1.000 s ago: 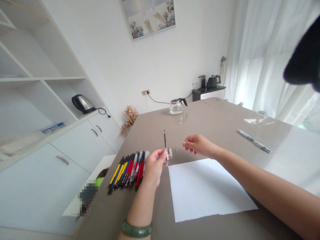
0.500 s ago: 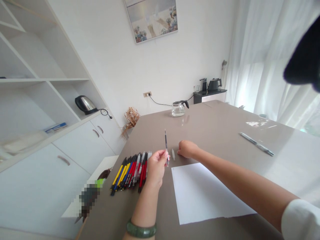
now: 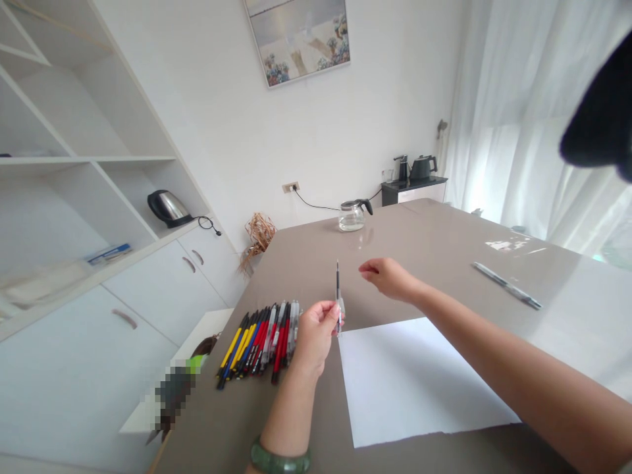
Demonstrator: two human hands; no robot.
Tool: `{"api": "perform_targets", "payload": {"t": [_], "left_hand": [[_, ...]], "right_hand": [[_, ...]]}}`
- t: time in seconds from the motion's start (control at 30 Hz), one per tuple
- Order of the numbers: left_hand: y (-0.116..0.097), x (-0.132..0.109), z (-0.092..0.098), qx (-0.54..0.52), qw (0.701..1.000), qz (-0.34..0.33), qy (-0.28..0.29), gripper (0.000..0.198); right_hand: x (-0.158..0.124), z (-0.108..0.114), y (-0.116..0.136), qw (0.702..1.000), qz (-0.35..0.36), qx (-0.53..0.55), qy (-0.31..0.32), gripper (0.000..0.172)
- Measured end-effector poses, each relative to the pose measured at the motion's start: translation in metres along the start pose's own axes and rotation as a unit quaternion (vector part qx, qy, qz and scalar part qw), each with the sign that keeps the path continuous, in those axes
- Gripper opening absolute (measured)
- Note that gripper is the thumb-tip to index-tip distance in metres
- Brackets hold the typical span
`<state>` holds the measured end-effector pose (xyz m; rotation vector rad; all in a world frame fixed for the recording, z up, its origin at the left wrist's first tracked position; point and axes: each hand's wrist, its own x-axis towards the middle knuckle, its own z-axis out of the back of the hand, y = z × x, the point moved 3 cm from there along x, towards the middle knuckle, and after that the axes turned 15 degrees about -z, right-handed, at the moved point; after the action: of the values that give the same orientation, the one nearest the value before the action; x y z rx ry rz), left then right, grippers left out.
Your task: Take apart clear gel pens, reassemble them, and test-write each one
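Observation:
My left hand (image 3: 316,329) pinches a pen refill (image 3: 338,280) upright, its tip pointing up and dark ink showing. A clear part of a pen surrounds its lower end at my fingers. Just behind the fingers a small translucent pen piece (image 3: 342,303) partly shows. My right hand (image 3: 390,276) is raised over the table to the right of the refill, thumb and fingertips pressed together; anything between them is too small to make out. Left of my left hand lies a row of pens (image 3: 257,339) in yellow, blue, red, black and clear.
A white sheet of paper (image 3: 419,388) lies under my right forearm. A separate clear pen (image 3: 507,286) rests on the right of the table. A glass pot (image 3: 351,217) with a black handle stands at the far end. White shelves (image 3: 133,161) line the left side.
My right hand has lifted off the tabletop, moving right and up with its fingertips together. My left hand has shifted slightly right with the refill, now partly covering the translucent piece.

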<state>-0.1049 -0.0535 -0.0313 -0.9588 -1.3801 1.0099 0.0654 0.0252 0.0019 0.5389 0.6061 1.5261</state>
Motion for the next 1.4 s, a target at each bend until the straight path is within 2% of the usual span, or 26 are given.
{"api": "perform_targets", "payload": {"t": [0.07, 0.13, 0.2, 0.3, 0.53, 0.9, 1.17, 1.4], "left_hand": [[-0.001, -0.002, -0.004, 0.002, 1.0, 0.001, 0.009, 0.029], [-0.002, -0.003, -0.008, 0.004, 1.0, 0.002, 0.022, 0.028], [-0.002, -0.005, -0.012, 0.006, 0.999, 0.004, 0.034, 0.028], [-0.001, -0.006, -0.016, 0.01, 0.999, 0.002, 0.05, 0.027], [0.002, -0.008, -0.022, 0.023, 0.996, -0.009, 0.087, 0.027], [0.0, -0.009, -0.023, 0.026, 0.995, -0.009, 0.091, 0.026], [-0.002, -0.009, -0.023, 0.02, 0.997, -0.01, 0.08, 0.027], [-0.001, -0.008, -0.022, 0.032, 0.996, -0.024, 0.078, 0.024]], "right_hand": [[-0.006, 0.016, 0.002, 0.99, 0.01, 0.135, -0.036, 0.032], [-0.012, 0.027, 0.004, 0.966, 0.022, 0.252, -0.054, 0.033], [-0.017, 0.031, 0.007, 0.941, 0.038, 0.333, -0.045, 0.032], [-0.021, 0.031, 0.009, 0.919, 0.051, 0.391, -0.012, 0.031], [-0.021, 0.027, 0.005, 0.911, 0.025, 0.411, 0.005, 0.028], [-0.02, 0.023, 0.005, 0.912, 0.018, 0.408, 0.024, 0.025], [-0.026, 0.017, 0.008, 0.905, 0.018, 0.409, 0.113, 0.023], [-0.03, 0.013, 0.011, 0.885, 0.02, 0.436, 0.16, 0.022]]}}
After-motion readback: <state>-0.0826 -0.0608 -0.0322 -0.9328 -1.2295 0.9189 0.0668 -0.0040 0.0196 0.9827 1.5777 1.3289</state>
